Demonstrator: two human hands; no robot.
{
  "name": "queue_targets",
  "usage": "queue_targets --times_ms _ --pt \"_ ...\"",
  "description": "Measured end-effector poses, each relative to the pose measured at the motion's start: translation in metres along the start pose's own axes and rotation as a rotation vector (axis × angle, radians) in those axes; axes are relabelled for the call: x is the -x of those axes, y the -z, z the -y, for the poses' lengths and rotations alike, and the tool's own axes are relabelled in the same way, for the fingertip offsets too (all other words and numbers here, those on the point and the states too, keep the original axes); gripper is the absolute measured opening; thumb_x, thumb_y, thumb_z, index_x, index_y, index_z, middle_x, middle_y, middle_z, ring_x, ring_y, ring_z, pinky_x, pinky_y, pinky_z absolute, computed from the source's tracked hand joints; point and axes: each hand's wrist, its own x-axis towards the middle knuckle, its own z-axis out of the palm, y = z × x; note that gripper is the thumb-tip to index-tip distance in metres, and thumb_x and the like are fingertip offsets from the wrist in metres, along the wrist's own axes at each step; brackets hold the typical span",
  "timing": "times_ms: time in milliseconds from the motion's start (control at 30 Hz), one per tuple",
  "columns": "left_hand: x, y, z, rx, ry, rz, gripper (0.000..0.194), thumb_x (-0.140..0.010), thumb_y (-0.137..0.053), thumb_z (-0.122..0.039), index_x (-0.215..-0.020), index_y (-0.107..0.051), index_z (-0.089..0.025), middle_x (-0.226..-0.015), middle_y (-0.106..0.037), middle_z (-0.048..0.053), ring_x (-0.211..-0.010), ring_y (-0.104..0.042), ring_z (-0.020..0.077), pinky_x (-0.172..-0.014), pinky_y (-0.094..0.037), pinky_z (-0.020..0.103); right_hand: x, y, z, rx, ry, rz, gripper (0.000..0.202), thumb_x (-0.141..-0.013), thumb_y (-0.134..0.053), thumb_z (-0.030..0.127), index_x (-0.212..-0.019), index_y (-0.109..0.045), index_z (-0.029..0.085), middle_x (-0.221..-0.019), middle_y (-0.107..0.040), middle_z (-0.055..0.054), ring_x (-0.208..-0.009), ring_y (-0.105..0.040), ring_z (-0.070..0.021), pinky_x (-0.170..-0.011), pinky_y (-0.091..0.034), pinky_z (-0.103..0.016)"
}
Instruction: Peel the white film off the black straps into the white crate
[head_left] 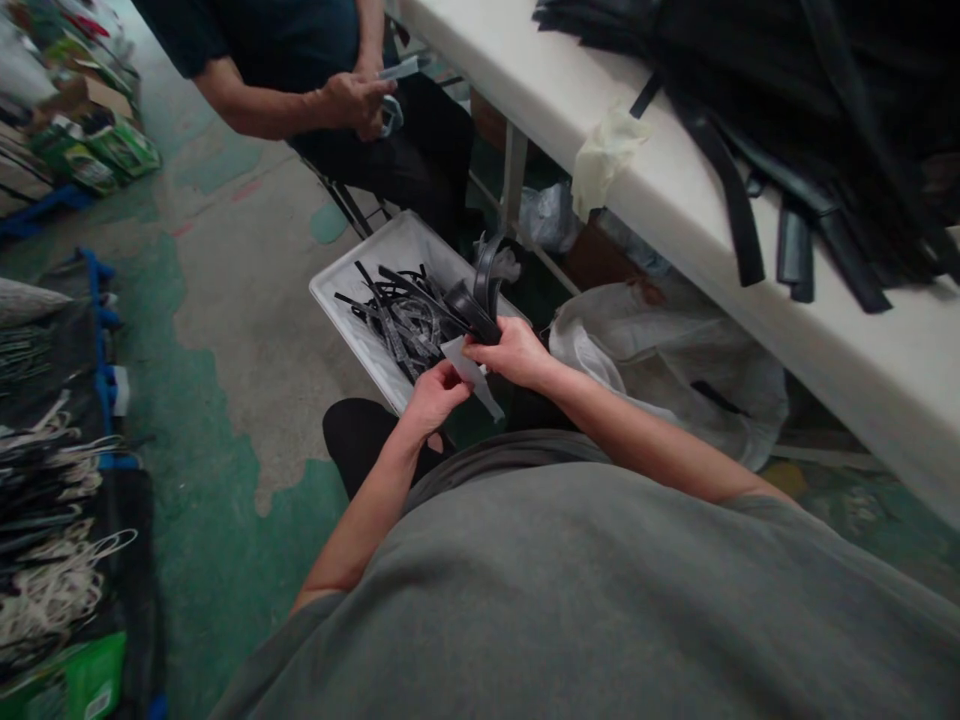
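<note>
My right hand (517, 352) is closed around a bent black strip (480, 305), its loops standing up above the fingers. Beside it, my left hand (436, 398) pinches a whitish translucent piece of plastic film (469, 372), which hangs down between the two hands and touches the strip. Both hands are over the near edge of a white plastic bin (352, 352). Inside the bin lies a tangle of black strips (401, 310), some in clear wrapping. Part of the bin's near side is hidden by my hands.
On the right, a long white table (675, 230) carries a heap of black strips (810, 130) hanging over its edge. Beneath it sits a white sack (645, 350). A seated co-worker (300, 90) handles a clear strip. At left are blue pallets (101, 300) with bundled cords (52, 590).
</note>
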Motion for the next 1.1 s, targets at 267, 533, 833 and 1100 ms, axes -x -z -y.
queue_targets --times_ms 267,533,833,1100 --pt "0.004 -0.006 0.01 0.123 0.166 0.043 0.02 -0.061 -0.071 -0.019 -0.08 -0.071 -0.014 -0.062 -0.061 -0.002 -0.048 -0.045 0.0056 -0.047 -0.033 0.019 -0.005 -0.001 0.009 -0.079 -0.098 -0.013 0.016 -0.066 -0.067 0.025 -0.076 -0.064 0.013 -0.06 -0.057 0.003 -0.048 -0.05 -0.0085 -0.046 -0.041 -0.02" --pt "0.012 -0.006 0.017 0.287 0.246 0.049 0.03 -0.056 -0.082 -0.025 -0.08 -0.068 -0.015 -0.066 -0.062 -0.002 -0.055 -0.051 0.0079 -0.054 -0.037 0.021 -0.014 -0.002 0.003 -0.166 -0.102 -0.018 0.014 -0.066 -0.068 0.022 -0.075 -0.061 0.013 -0.059 -0.053 0.004 -0.048 -0.046 -0.0066 -0.043 -0.039 -0.018" --pt "0.037 -0.001 0.017 0.235 0.325 0.137 0.028 -0.06 -0.081 -0.029 -0.082 -0.072 -0.014 -0.062 -0.062 -0.001 -0.049 -0.048 0.0079 -0.047 -0.033 0.021 -0.021 -0.009 -0.009 -0.144 -0.129 -0.02 0.018 -0.065 -0.068 0.022 -0.079 -0.063 0.012 -0.063 -0.056 0.003 -0.052 -0.049 -0.0079 -0.045 -0.042 -0.019" --pt "0.047 0.003 0.036 0.146 0.371 0.334 0.019 -0.071 -0.077 -0.032 -0.077 -0.077 -0.014 -0.069 -0.071 0.01 -0.052 -0.056 0.0118 -0.048 -0.04 0.023 -0.017 -0.015 -0.028 -0.153 -0.19 0.076 0.017 -0.064 -0.07 0.024 -0.076 -0.064 0.013 -0.062 -0.058 0.004 -0.051 -0.049 -0.0081 -0.043 -0.044 -0.018"
